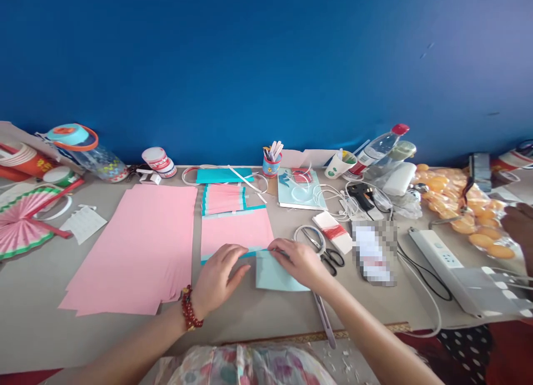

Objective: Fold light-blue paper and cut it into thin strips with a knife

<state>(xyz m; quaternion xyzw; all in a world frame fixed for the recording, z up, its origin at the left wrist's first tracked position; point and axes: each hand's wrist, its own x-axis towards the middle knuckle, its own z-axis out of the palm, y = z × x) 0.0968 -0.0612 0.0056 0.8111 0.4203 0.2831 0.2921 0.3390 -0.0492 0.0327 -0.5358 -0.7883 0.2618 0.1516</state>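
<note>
A pink paper sheet (pixel 233 229) with teal strips along its edges lies in front of me. My left hand (pixel 219 274), with a red bead bracelet (pixel 191 308), rests its fingertips at the sheet's near edge, the thumb held apart. Along that edge runs a narrow teal strip (pixel 255 253). My right hand (pixel 300 263) has curled fingers pressed together on the strip's right end; the exact grip is partly hidden. Below that hand lies a pale blue paper piece (pixel 275 275). A folded pink paper (pixel 224 199) with teal edges is just behind the sheet.
Pink sheets (pixel 141 246) are stacked at left. To the right lie scissors (pixel 332 258), a tape ring (pixel 310 235), a glue gun (pixel 361 197), a blurred phone-like item (pixel 373 254) and a power strip (pixel 441 263). A utility knife (pixel 325 321) lies near the front edge. Another person's hand (pixel 518 227) is far right.
</note>
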